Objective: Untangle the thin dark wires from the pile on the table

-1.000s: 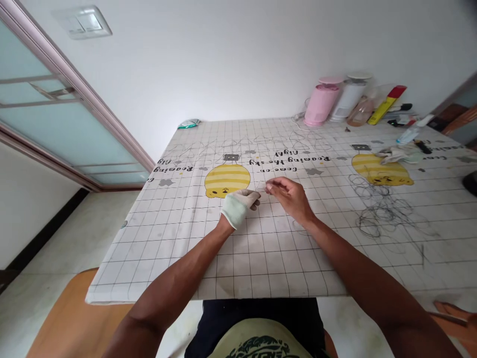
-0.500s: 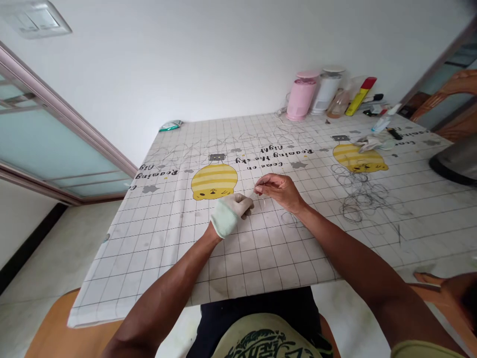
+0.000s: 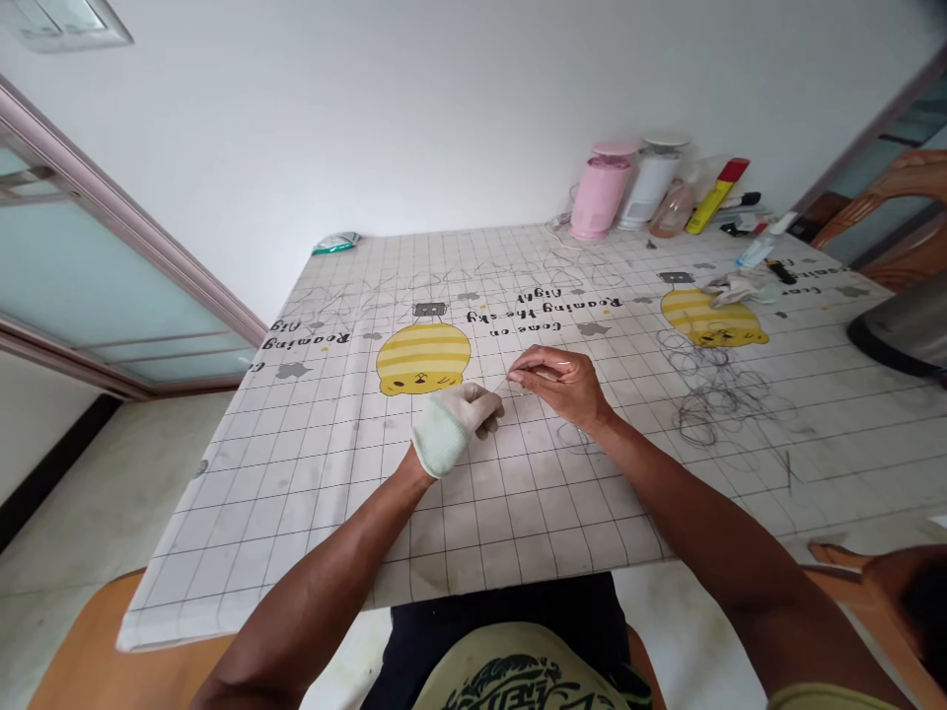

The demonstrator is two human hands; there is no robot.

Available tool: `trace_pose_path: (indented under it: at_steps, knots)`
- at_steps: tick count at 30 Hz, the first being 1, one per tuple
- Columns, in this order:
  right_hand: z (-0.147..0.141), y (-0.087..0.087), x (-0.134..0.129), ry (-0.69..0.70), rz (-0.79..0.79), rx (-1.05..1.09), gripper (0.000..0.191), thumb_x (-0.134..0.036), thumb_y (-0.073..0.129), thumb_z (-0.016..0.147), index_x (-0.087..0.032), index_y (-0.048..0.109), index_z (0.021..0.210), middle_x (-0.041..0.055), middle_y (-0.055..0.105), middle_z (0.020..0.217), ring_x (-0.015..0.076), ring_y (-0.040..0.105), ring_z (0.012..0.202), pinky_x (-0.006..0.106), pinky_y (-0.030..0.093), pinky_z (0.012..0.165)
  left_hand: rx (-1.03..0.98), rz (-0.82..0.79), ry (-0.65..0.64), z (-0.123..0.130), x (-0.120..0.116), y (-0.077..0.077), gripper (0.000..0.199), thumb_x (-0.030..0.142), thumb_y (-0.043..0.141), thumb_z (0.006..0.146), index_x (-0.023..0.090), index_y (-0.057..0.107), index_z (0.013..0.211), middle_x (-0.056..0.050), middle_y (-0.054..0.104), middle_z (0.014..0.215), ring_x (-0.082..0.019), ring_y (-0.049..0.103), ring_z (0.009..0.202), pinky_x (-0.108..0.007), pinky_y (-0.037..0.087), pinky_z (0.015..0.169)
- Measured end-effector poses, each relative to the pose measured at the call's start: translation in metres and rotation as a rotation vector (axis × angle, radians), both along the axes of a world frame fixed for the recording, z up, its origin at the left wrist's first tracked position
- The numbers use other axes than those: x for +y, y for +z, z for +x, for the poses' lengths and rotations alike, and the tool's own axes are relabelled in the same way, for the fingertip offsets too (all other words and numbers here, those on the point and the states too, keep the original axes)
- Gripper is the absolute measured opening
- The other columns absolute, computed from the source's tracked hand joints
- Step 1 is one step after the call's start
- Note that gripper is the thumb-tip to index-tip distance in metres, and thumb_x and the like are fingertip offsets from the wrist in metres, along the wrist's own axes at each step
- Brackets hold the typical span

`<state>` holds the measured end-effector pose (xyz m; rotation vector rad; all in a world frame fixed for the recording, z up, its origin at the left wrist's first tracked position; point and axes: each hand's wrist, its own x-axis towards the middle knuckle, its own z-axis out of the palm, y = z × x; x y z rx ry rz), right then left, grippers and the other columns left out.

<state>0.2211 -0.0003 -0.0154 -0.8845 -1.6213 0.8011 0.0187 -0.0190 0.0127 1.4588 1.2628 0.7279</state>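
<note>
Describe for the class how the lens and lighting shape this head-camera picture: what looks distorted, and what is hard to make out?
In the head view, wide-angle distortion tilts the door frame and splays the gridded tablecloth toward its near edge; the light is soft and even, without hard shadows; the thin wire coils look faint, while the right hand is sharp.

The left-hand glove (image 3: 448, 427) is matt, rough-knit pale cloth, and the fine wire (image 3: 714, 399) looped on the table looks like thin, dark metal. The table cover (image 3: 222, 552) has a smooth, faintly sheened, plastic-coated finish, while the pink container (image 3: 599, 197) is glossy plastic. Off to the right, the bin (image 3: 899, 330) shows dull grey metal, and the chair (image 3: 907, 242) looks like polished orange-brown wood.
</note>
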Motion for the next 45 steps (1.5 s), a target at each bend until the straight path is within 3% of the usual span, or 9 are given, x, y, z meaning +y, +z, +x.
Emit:
trace_pose_path:
  at_steps: [6, 11, 18, 22, 26, 32, 37, 41, 45]
  knots:
    - [-0.005, -0.005, 0.000, -0.122, 0.259, -0.146, 0.004, -0.032, 0.075, 0.094, -0.033, 0.079, 0.091, 0.0028, 0.077, 0.089, 0.0252, 0.071, 0.084, 0.048, 0.061, 0.077, -0.061, -0.039, -0.006, 0.002, -0.003, -0.004, 0.021, 0.030, 0.059, 0.085, 0.020, 0.069, 0.069, -0.002, 0.069, 0.063, -0.013, 0.059, 0.056, -0.025, 0.047, 0.057]
    - [-0.008, -0.009, 0.003, -0.132, 0.418, -0.191, 0.012, -0.022, 0.073, 0.094, -0.032, 0.078, 0.095, 0.0030, 0.079, 0.090, 0.0257, 0.072, 0.087, 0.049, 0.063, 0.079, -0.195, -0.135, -0.041, 0.006, -0.003, -0.014, 0.018, 0.029, 0.060, 0.085, 0.018, 0.069, 0.074, -0.003, 0.071, 0.064, -0.011, 0.057, 0.053, -0.024, 0.046, 0.055]
    - [-0.006, -0.004, -0.004, -0.082, 0.335, -0.129, 0.017, -0.021, 0.068, 0.099, -0.028, 0.080, 0.109, 0.0044, 0.078, 0.097, 0.0214, 0.072, 0.088, 0.040, 0.062, 0.076, -0.133, -0.059, 0.052, 0.009, -0.008, -0.005, 0.021, 0.029, 0.060, 0.088, 0.018, 0.071, 0.074, -0.002, 0.070, 0.065, -0.012, 0.060, 0.056, -0.025, 0.049, 0.059]
    - [-0.007, -0.002, -0.006, -0.055, 0.291, -0.090, 0.022, -0.021, 0.066, 0.101, -0.031, 0.081, 0.113, 0.0039, 0.079, 0.101, 0.0221, 0.073, 0.094, 0.042, 0.062, 0.082, -0.171, -0.011, 0.011, 0.005, -0.009, -0.001, 0.025, 0.038, 0.060, 0.093, 0.018, 0.074, 0.085, -0.003, 0.075, 0.077, -0.015, 0.067, 0.065, -0.028, 0.054, 0.070]
    - [-0.008, -0.003, -0.005, -0.002, 0.276, -0.078, 0.027, -0.020, 0.066, 0.101, -0.033, 0.080, 0.120, 0.0042, 0.079, 0.108, 0.0229, 0.072, 0.101, 0.045, 0.062, 0.089, -0.311, -0.022, 0.007, -0.001, 0.002, -0.015, 0.036, 0.050, 0.061, 0.095, 0.017, 0.076, 0.095, -0.005, 0.075, 0.083, -0.014, 0.067, 0.066, -0.028, 0.053, 0.069]
    - [-0.014, -0.005, -0.005, 0.075, 0.323, -0.147, 0.032, -0.020, 0.069, 0.099, -0.034, 0.077, 0.127, 0.0040, 0.079, 0.113, 0.0239, 0.071, 0.106, 0.047, 0.060, 0.095, -0.464, -0.148, 0.032, -0.003, 0.015, -0.033, 0.027, 0.042, 0.070, 0.087, 0.016, 0.073, 0.082, -0.004, 0.069, 0.073, -0.008, 0.049, 0.050, -0.024, 0.039, 0.049]
    - [-0.001, 0.001, -0.005, 0.229, 0.088, -0.231, 0.044, -0.026, 0.065, 0.101, -0.032, 0.065, 0.145, 0.0067, 0.072, 0.133, 0.0243, 0.069, 0.118, 0.043, 0.061, 0.095, -0.368, -0.088, 0.116, -0.003, 0.010, -0.016, 0.021, 0.034, 0.065, 0.087, 0.018, 0.077, 0.081, -0.003, 0.071, 0.075, -0.008, 0.050, 0.053, -0.023, 0.039, 0.051]
    - [0.016, 0.006, 0.002, 0.347, -0.092, -0.190, 0.037, -0.030, 0.059, 0.104, -0.027, 0.067, 0.140, 0.0086, 0.073, 0.132, 0.0260, 0.070, 0.119, 0.046, 0.059, 0.099, -0.253, 0.018, 0.194, -0.007, 0.008, -0.003, 0.023, 0.036, 0.063, 0.088, 0.020, 0.079, 0.080, -0.001, 0.074, 0.079, -0.009, 0.049, 0.054, -0.023, 0.042, 0.054]
    - [0.016, 0.008, 0.001, 0.186, -0.029, -0.153, 0.029, -0.037, 0.057, 0.106, -0.024, 0.072, 0.127, 0.0087, 0.077, 0.116, 0.0260, 0.073, 0.111, 0.046, 0.059, 0.097, -0.178, 0.034, 0.241, -0.008, 0.009, 0.000, 0.024, 0.038, 0.065, 0.086, 0.021, 0.077, 0.074, -0.001, 0.075, 0.079, -0.010, 0.050, 0.055, -0.024, 0.044, 0.055]
